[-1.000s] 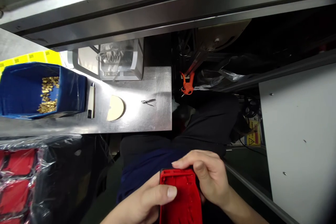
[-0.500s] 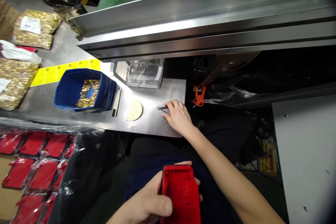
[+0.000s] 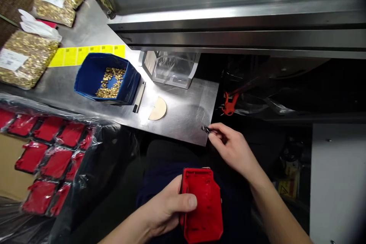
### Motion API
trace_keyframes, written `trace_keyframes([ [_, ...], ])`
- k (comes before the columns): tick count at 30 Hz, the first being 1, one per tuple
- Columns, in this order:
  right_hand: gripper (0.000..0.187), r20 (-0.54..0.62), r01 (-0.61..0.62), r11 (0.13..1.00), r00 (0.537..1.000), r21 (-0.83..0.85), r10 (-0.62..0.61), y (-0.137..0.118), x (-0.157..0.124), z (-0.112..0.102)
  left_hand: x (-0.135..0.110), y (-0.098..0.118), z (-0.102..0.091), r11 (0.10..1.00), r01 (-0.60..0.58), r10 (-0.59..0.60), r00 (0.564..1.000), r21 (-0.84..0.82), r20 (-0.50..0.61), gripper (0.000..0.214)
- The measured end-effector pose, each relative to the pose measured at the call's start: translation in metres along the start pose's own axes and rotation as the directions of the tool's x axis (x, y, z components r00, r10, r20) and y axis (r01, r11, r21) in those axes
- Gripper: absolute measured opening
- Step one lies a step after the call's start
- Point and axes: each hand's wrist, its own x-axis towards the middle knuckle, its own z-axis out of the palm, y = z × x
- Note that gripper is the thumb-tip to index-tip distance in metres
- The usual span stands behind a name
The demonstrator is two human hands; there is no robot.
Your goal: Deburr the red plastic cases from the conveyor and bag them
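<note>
My left hand point(image 3: 174, 202) is closed around a red plastic shell point(image 3: 204, 206), a shallow open casing with a dark edge, its thumb lying over the left rim. The hollow inside of the shell faces up at me. Over the right front corner of the metal table, my right hand point(image 3: 230, 146) pinches a small dark metal tool point(image 3: 205, 128) between thumb and fingers. Most of that tool is hidden by the fingers, so its kind is unclear. Left of it on the table lie a pale half-round piece point(image 3: 158, 109) and a white-and-black pen-like tool point(image 3: 139, 97).
A blue bin point(image 3: 95, 74) holds small brass inserts point(image 3: 110, 91). Behind stands a clear-fronted box point(image 3: 174, 70). Bags of brass parts point(image 3: 31, 59) lie left, beside yellow labels point(image 3: 77, 55). Wrapped red shells point(image 3: 57, 163) fill a lined carton. A metal conveyor frame point(image 3: 228, 17) crosses above; orange-handled cutters point(image 3: 230, 103) hang right.
My right hand has drawn back from the tabletop toward the corner, now pinching the small dark tool clear of its former place. The left hand keeps the red shell. The view has shifted.
</note>
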Motion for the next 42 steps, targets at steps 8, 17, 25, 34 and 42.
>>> trace_keyframes([
  [8,0.021,0.213,0.182,0.982,0.958,0.055,-0.190,-0.038,-0.079,-0.018,0.013,0.007,0.019,0.996,0.000,-0.005,0.999,0.095,0.052,0.050],
  [17,0.021,0.155,0.267,0.962,0.954,-0.052,-0.256,-0.031,-0.084,-0.007,0.016,0.005,0.025,0.974,-0.008,0.002,1.000,0.226,0.025,0.049],
  [25,0.025,0.207,0.259,0.965,0.947,-0.043,-0.245,-0.029,-0.087,-0.009,0.017,0.001,0.024,0.950,0.017,0.002,0.998,0.312,-0.060,0.048],
  [34,0.017,0.084,0.043,0.977,0.995,0.211,-0.062,-0.014,-0.080,-0.027,0.018,0.004,0.022,0.979,0.049,-0.041,0.998,0.199,-0.043,0.049],
  [42,0.028,0.241,0.256,0.966,0.936,0.032,-0.256,-0.017,-0.081,-0.018,0.019,0.001,0.018,0.988,0.069,-0.066,0.997,0.136,-0.032,0.043],
])
